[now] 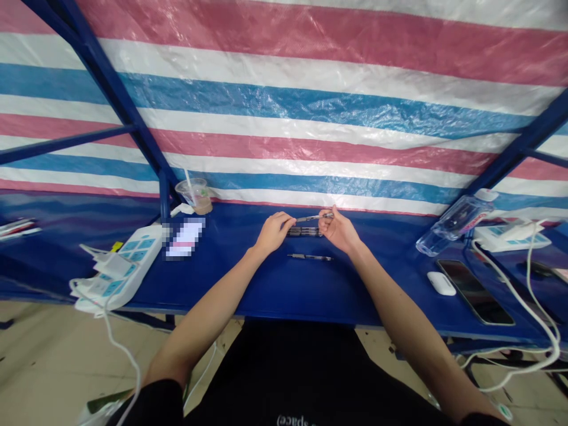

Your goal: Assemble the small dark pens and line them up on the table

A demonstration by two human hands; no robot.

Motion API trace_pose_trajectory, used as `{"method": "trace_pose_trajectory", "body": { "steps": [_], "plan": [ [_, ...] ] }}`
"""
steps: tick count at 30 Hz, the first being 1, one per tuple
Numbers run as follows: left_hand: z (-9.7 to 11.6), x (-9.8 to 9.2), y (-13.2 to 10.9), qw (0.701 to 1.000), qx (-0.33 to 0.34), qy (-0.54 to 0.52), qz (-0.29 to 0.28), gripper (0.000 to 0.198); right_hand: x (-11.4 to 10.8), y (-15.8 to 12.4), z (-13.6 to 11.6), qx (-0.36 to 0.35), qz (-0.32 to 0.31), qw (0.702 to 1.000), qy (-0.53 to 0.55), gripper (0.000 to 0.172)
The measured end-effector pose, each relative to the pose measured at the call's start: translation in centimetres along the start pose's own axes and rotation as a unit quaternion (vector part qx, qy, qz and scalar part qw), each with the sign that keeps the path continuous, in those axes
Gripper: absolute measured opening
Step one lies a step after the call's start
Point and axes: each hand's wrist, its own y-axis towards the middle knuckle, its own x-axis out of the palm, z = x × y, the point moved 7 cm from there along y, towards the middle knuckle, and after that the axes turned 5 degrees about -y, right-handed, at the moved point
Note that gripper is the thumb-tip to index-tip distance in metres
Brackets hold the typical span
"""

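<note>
A dark-and-clear pen point(310, 218) is held level between my two hands, just above the blue table point(266, 290). My left hand point(274, 231) pinches its left end with thumb and fingertips. At its right end, my right hand point(339, 229) grips it, thumb pointing up and fingers curled. Directly below lie several similar pens point(305, 231) side by side, their right ends partly covered by my right hand. Nearer to me, a single pen point(310, 257) rests crosswise on the table, touched by neither hand.
Left are a white power strip point(144, 254) with plugs, a blurred-out phone point(184, 238) and a plastic cup point(197, 196) with a straw. Right are a clear bottle point(457, 222) lying tilted, a white earbud case point(441, 283), a dark phone point(477, 293) and another power strip point(510, 236) with cables.
</note>
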Motion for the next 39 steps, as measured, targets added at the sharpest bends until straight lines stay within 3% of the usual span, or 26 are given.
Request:
{"method": "trace_pose_trajectory", "body": {
  "steps": [14, 17, 19, 22, 25, 27, 28, 30, 34, 39],
  "plan": [
    [0.1, 0.3, -0.1, 1.000, 0.009, 0.013, -0.010, 0.032, 0.1, 0.2, 0.0, -0.020, 0.010, 1.000, 0.015, 0.063],
    [0.1, -0.5, 0.3, 0.999, 0.005, 0.043, 0.005, 0.027, 0.1, 0.1, -0.2, -0.014, 0.004, 1.000, 0.003, 0.061],
    [-0.6, -2.8, 0.7, 0.996, -0.008, 0.064, 0.063, 0.020, 0.2, 0.1, -0.2, -0.017, -0.012, 1.000, 0.000, 0.049],
    [-3.5, -9.8, 0.8, 0.955, -0.086, 0.117, 0.258, 0.021, 0.2, 0.0, 0.0, -0.026, -0.046, 0.999, 0.004, 0.034],
    [-7.6, -17.2, -0.3, 0.871, -0.213, 0.179, 0.406, 0.062, 0.1, -0.1, 0.5, -0.024, -0.058, 0.998, 0.010, 0.033],
    [-9.9, -20.8, -1.0, 0.828, -0.282, 0.211, 0.436, 0.090, 0.1, -0.1, 0.7, -0.023, -0.062, 0.998, 0.016, 0.034],
    [-11.0, -22.0, -1.1, 0.825, -0.307, 0.217, 0.422, 0.099, 0.2, -0.1, 0.7, -0.024, -0.063, 0.998, 0.018, 0.034],
    [-12.8, -23.3, -1.1, 0.833, -0.350, 0.203, 0.378, 0.111, 0.3, -0.1, 0.7, -0.025, -0.066, 0.997, 0.023, 0.033],
    [-14.6, -23.6, -0.8, 0.864, -0.359, 0.133, 0.326, 0.105, 0.4, -0.1, 0.7, -0.019, -0.071, 0.997, 0.036, 0.033],
    [-14.9, -23.9, -1.4, 0.855, -0.342, 0.102, 0.376, 0.086, 0.4, -0.1, 1.0, -0.012, -0.069, 0.997, 0.041, 0.032]
  ]
}}
